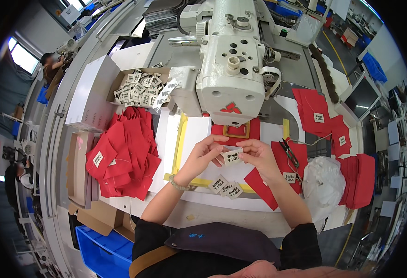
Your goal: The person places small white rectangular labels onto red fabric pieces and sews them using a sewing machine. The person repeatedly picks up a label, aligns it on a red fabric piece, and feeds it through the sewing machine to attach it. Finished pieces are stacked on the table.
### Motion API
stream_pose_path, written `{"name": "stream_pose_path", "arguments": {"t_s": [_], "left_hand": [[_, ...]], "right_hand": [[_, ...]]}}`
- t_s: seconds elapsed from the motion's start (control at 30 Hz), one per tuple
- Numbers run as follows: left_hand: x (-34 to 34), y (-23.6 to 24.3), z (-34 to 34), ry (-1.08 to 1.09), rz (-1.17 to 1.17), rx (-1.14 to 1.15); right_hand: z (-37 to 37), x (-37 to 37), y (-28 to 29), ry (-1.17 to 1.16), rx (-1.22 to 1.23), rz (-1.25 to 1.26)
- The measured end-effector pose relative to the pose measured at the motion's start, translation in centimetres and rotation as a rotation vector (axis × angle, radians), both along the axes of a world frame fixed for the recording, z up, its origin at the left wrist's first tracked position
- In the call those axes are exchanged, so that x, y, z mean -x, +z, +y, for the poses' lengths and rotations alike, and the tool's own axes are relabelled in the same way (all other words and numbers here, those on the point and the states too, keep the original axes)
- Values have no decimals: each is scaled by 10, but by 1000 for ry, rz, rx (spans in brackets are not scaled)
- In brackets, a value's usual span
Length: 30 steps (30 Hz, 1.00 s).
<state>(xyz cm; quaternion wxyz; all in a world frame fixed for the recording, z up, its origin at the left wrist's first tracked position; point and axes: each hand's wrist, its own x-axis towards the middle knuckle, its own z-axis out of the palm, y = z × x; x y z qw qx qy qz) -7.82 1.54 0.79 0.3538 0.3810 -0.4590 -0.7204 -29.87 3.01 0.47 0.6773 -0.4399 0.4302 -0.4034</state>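
Observation:
My left hand (205, 156) and my right hand (261, 156) pinch a small cream fabric label (232, 158) with black print between them, one at each side. They hold it just in front of the white sewing machine's head (229, 83). Behind my fingers, a red fabric piece (218, 130) lies under a brass-coloured rectangular frame (237, 131) below the head. Several loose labels (231, 190) overlap on the table nearer to me. Beside my right wrist are black thread snips (288, 153), resting on red fabric (283, 163) that bears a label.
A heap of red fabric pieces (128, 153) lies at the left, before an open box of labels (141, 89) and a white carton (92, 95). More red pieces (311, 111) and a crumpled plastic bag (323, 185) are at the right. A blue bin (102, 252) stands lower left.

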Motion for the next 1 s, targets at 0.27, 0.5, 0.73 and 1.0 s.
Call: {"name": "stream_pose_path", "arguments": {"t_s": [0.27,0.5,0.73,1.0], "left_hand": [[4,-16,3,-41,7,118],[7,-20,1,28,-65,188],[11,-21,0,43,-57,236],[14,-22,-1,54,47,124]], "right_hand": [[-4,0,-11,-58,49,-30],[-6,-1,-6,-45,68,38],[-9,-1,-6,-38,55,32],[-8,-3,-9,-40,103,57]]}}
